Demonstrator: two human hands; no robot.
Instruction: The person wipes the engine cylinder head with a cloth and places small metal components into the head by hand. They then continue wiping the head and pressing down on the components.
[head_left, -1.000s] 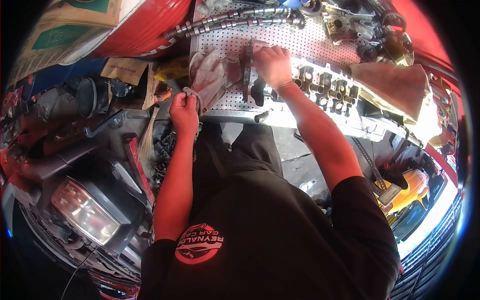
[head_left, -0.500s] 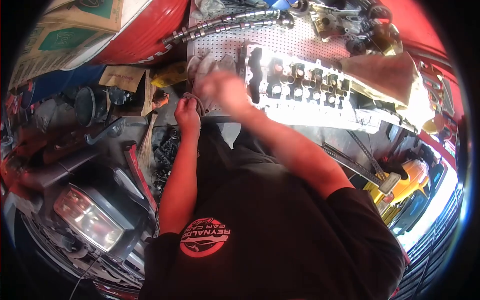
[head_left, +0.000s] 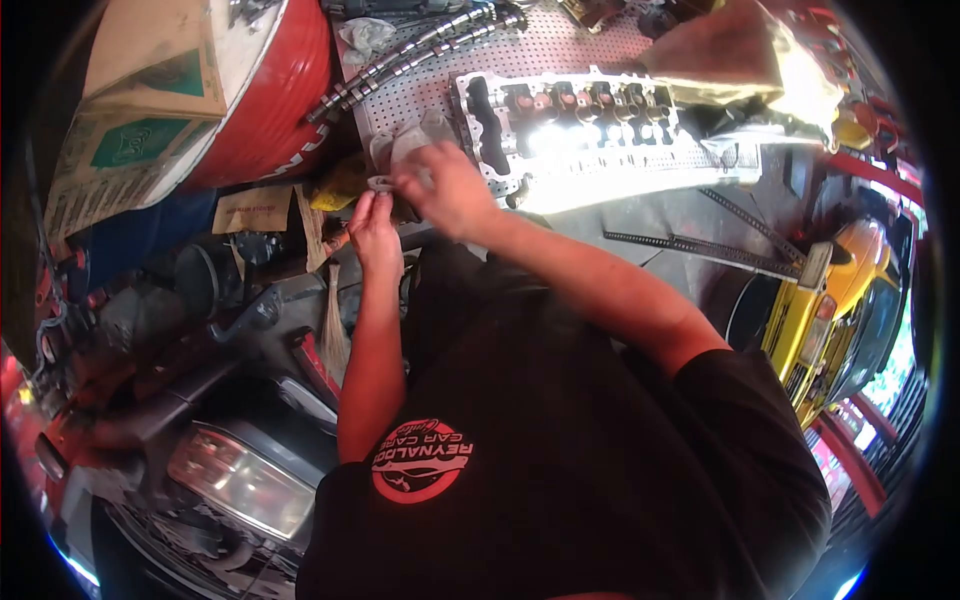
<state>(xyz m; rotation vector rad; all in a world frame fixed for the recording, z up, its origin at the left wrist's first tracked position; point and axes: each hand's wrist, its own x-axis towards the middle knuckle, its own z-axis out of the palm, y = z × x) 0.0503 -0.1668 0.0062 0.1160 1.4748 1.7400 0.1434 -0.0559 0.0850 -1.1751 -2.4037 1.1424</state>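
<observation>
My left hand (head_left: 376,243) is raised at the near edge of the perforated metal bench top, its fingertips pinched on a small greyish rag (head_left: 380,183), of which only a bit shows. Close beside it on the right, my right hand (head_left: 455,195) is slightly blurred, with its fingers curled toward the left fingertips; what they hold, if anything, is hidden. Behind the hands lies a crumpled light cloth (head_left: 422,130). To the right of my right hand a metal cylinder head (head_left: 490,125) rests on the bench, its right part in harsh glare.
Two camshafts (head_left: 420,55) lie across the back of the perforated bench top (head_left: 575,45). A red drum (head_left: 285,105) with a cardboard box (head_left: 150,140) stands left. Brown cloth (head_left: 715,55) covers something at right. A car headlight (head_left: 245,475) is low left; a yellow vehicle (head_left: 855,260) is right.
The view has shifted, so the bench sits higher and further left. My right hand has come down close to my left fingertips and is less blurred. Less of the rag shows at my left hand.
</observation>
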